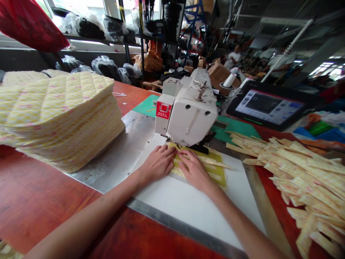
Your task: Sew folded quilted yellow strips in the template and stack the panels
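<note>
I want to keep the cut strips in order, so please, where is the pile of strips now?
In the head view, the pile of strips lies on the right side, below the screen.

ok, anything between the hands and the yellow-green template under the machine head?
Nothing visible: left hand and right hand are already at its left part. Fabric under the fingertips can't be ruled out. Right of the right hand, a patterned strip lies across the template.
</note>
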Demonstrator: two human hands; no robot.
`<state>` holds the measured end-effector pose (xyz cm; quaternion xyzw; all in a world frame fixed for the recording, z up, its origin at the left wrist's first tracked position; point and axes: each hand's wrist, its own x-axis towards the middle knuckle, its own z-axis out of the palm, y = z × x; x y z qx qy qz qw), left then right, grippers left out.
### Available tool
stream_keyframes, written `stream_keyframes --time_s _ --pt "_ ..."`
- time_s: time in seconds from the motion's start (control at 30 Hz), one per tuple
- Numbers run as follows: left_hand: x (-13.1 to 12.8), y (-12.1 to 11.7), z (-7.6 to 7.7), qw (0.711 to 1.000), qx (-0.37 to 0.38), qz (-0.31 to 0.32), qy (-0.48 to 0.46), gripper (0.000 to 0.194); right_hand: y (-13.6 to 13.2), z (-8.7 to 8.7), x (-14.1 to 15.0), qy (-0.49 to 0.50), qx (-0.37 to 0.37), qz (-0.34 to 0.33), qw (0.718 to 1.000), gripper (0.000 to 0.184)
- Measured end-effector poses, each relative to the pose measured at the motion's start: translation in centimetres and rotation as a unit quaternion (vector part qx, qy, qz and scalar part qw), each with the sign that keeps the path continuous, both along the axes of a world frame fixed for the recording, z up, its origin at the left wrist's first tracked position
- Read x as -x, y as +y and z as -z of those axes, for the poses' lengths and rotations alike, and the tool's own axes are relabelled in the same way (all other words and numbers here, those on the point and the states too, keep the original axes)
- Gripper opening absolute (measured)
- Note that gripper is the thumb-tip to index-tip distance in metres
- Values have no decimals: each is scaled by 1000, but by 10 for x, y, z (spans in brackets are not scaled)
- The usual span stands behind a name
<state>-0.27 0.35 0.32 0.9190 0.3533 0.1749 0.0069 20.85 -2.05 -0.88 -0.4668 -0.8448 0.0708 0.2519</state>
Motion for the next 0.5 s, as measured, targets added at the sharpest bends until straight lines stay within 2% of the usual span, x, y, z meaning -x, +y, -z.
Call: stream_keyframes --time_s 0.07,0.2,0.5 --pt "-2 -2 -2 1000 -7 -17 15 39 -2 1 -5 18 1 -6 1000 38" --pt "-3 -4 -2 999 -18 -36 29 39 -8 5 -12 24 -30 26 999 39" --pt "-2 -5 -2 999 -26 -35 31 36 -3 12 -17 50 -28 36 998 37"
